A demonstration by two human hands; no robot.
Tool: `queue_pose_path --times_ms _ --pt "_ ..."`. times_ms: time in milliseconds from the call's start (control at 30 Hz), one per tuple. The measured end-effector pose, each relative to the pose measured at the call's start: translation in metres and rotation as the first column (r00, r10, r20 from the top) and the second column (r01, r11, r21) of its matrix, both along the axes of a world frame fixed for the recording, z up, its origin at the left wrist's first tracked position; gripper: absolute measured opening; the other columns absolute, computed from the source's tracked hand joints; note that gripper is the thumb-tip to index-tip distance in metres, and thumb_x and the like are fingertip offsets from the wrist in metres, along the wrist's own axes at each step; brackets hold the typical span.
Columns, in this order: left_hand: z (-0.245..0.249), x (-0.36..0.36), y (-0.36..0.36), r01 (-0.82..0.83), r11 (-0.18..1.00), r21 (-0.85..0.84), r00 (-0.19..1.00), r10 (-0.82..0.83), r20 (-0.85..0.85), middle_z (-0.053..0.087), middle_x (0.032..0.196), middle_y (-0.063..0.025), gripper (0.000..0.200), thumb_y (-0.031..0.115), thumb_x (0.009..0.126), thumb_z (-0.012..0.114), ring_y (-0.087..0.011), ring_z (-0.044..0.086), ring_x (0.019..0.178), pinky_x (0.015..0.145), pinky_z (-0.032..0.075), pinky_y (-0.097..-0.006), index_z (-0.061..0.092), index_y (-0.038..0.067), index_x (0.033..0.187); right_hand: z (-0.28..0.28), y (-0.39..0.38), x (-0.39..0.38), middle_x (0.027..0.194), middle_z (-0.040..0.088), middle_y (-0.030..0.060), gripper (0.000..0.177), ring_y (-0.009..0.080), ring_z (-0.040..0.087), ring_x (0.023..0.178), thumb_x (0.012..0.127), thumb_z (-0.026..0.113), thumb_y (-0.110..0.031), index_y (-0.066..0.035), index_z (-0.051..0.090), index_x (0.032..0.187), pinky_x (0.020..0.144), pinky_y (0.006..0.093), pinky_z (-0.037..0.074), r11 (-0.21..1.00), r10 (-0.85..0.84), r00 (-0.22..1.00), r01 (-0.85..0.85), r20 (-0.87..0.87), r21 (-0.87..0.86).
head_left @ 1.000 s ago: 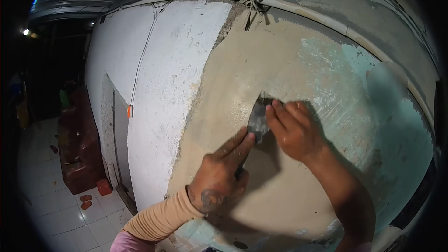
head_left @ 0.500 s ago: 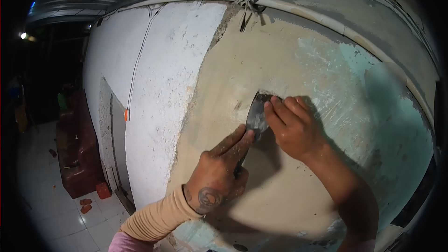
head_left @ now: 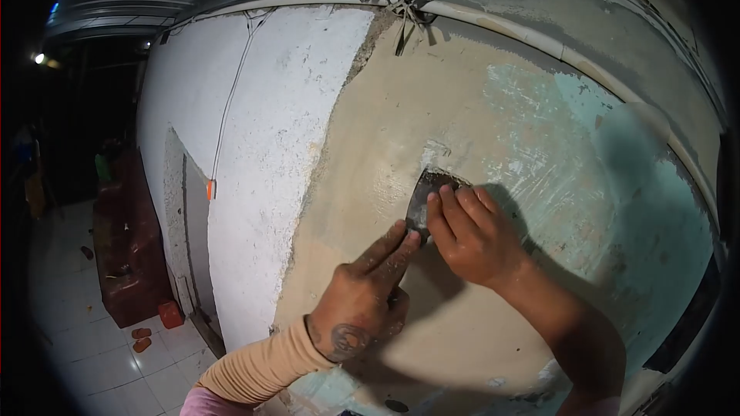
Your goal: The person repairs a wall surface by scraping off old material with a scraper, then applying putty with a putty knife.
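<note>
A dark, wide-bladed putty knife (head_left: 419,205) lies against the beige wall (head_left: 385,131), its upper edge on the surface. My left hand (head_left: 356,294) is wrapped round its handle, which is mostly hidden, with two fingers stretched along the lower blade. From the right, the bent fingertips of my right hand (head_left: 474,239) press on the blade near its upper edge. Just above the blade is a small rough, pale patch (head_left: 438,152) on the wall.
White rough plaster (head_left: 270,115) borders the beige area on the left, and worn turquoise paint (head_left: 570,162) on the right. A pipe (head_left: 524,31) runs overhead with tied straps (head_left: 406,19). At lower left are a dark red bench (head_left: 131,262) and sandals (head_left: 142,339) on tiles.
Both hands and the putty knife have slid a little down the wall. The rough, pale patch above the blade now shows more.
</note>
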State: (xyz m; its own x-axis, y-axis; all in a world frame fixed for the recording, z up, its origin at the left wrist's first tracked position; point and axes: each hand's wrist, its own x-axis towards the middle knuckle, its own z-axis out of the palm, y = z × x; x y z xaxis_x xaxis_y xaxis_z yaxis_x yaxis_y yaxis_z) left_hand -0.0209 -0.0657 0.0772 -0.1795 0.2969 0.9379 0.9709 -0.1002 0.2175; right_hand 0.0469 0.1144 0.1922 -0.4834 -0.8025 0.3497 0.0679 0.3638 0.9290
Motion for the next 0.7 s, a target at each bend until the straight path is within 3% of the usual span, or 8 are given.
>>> queue_pose_path --times_ms 33,133,267,333,500,600,633,700 --pt "0.005 -0.002 -0.004 0.003 1.000 0.016 0.999 -0.002 -0.044 0.053 0.142 -0.0291 0.076 -0.006 0.068 0.064 -0.0379 0.058 0.129 0.088 0.062 -0.0382 0.052 -0.002 0.143 0.006 -0.002 -0.003 0.101 0.069 0.0217 0.026 0.0294 0.062 0.095 0.085 0.059 -0.011 0.008 0.068 0.102 0.089 0.0411 0.053 1.000 -0.001 1.000 0.001 -0.014 0.014" --pt "0.006 -0.007 0.008 0.010 1.000 0.026 1.000 -0.010 -0.005 0.048 0.143 -0.0352 0.076 -0.003 0.070 0.065 -0.0414 0.072 0.089 0.072 0.062 -0.0401 0.046 -0.008 0.144 0.012 -0.001 -0.006 0.098 0.069 0.0210 0.025 0.0280 0.062 0.093 0.085 0.060 -0.011 0.006 0.068 0.100 0.088 0.0401 0.053 0.999 0.015 1.000 -0.014 -0.024 0.037" --pt "-0.004 -0.013 0.020 0.025 0.995 0.098 0.995 -0.016 -0.097 0.048 0.142 -0.0360 0.076 -0.002 0.071 0.065 -0.0419 0.072 0.087 0.070 0.062 -0.0395 0.046 -0.007 0.144 0.014 0.005 -0.007 0.096 0.069 0.0207 0.024 0.0276 0.061 0.092 0.085 0.060 -0.012 0.005 0.069 0.100 0.085 0.0408 0.053 0.997 0.048 0.997 -0.044 -0.061 0.056" --pt "0.024 -0.014 0.017 0.048 0.993 0.112 0.999 -0.046 -0.020 0.049 0.140 -0.0371 0.076 -0.002 0.071 0.065 -0.0430 0.071 0.091 0.069 0.062 -0.0392 0.046 -0.006 0.144 0.033 -0.001 -0.011 0.098 0.069 0.0213 0.025 0.0278 0.062 0.093 0.085 0.060 -0.012 0.005 0.069 0.101 0.086 0.0409 0.053 1.000 0.025 0.998 -0.025 -0.060 -0.003" --pt "0.011 0.003 0.016 -0.008 0.999 0.049 1.000 0.008 -0.006 0.051 0.138 -0.0376 0.071 -0.002 0.070 0.064 -0.0445 0.069 0.103 0.077 0.062 -0.0397 0.049 -0.009 0.140 0.019 0.013 -0.004 0.095 0.068 0.0179 0.022 0.0273 0.061 0.091 0.084 0.060 -0.010 0.003 0.069 0.099 0.087 0.0404 0.052 0.996 0.084 0.996 -0.085 -0.010 -0.006" --pt "0.039 -0.011 0.013 -0.033 0.994 0.104 0.994 0.043 -0.097 0.053 0.134 -0.0382 0.072 -0.002 0.070 0.064 -0.0458 0.066 0.111 0.083 0.062 -0.0402 0.048 -0.010 0.140 0.047 0.005 -0.013 0.096 0.068 0.0169 0.022 0.0276 0.062 0.093 0.084 0.061 -0.010 0.002 0.070 0.100 0.088 0.0394 0.052 0.993 0.107 0.994 -0.108 -0.028 -0.043" --pt "0.047 -0.005 0.009 -0.033 0.992 0.121 0.998 0.039 -0.055 0.054 0.132 -0.0388 0.073 -0.001 0.071 0.064 -0.0466 0.063 0.116 0.085 0.061 -0.0406 0.047 -0.010 0.141 0.052 0.007 -0.018 0.098 0.068 0.0164 0.022 0.0282 0.062 0.095 0.083 0.062 -0.011 0.001 0.070 0.101 0.089 0.0402 0.052 0.991 0.118 0.993 -0.119 -0.017 -0.066" --pt "0.044 -0.001 0.010 -0.004 0.994 0.109 0.996 -0.006 0.087 0.059 0.138 -0.0262 0.070 -0.003 0.069 0.063 -0.0398 0.061 0.125 0.099 0.056 -0.0384 0.059 0.003 0.139 0.045 0.009 -0.016 0.101 0.069 0.0163 0.024 0.0285 0.062 0.095 0.081 0.063 -0.009 0.001 0.069 0.101 0.091 0.0422 0.051 0.992 0.103 0.994 -0.105 -0.026 -0.072"
